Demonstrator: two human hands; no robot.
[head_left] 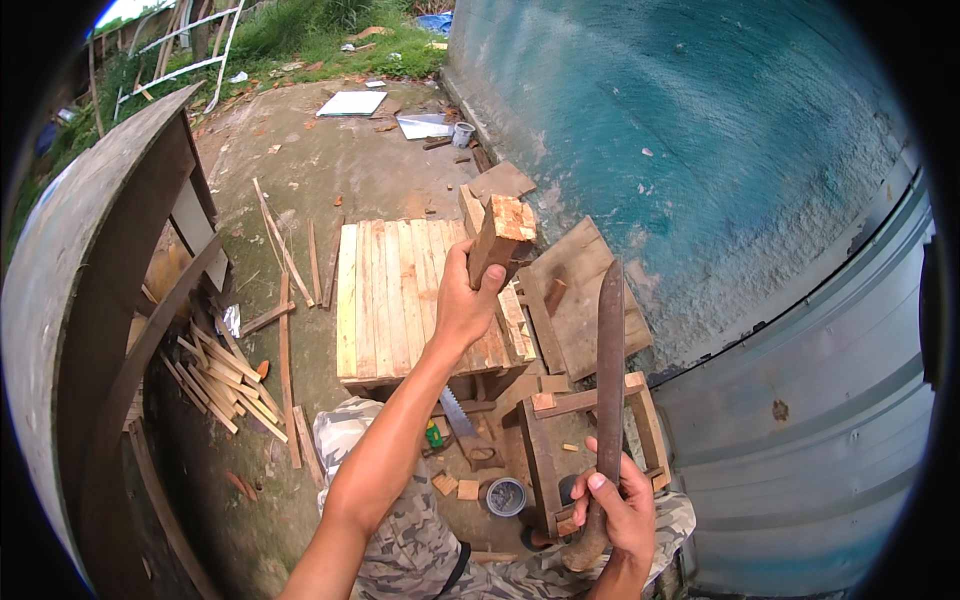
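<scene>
Block (pixel 492 248) of brown wood is tilting up in the left hand (pixel 465 312) in the head view, fingers and thumb wrapping round its sides, over the right part of the slatted bench (pixel 376 300); from where I'm standing, I cannot tell whether its lower end is touching anything. The right hand (pixel 625 505) is gripping a long machete (pixel 610 370) by its handle, the blade pointing up, apart from the block. The step in hand seems to be readying the wood for the blade, no stroke landing yet. As I'm judging it, any stroke is calling for a firmly seated block, an edge lining up with it, and left fingers keeping clear.
</scene>
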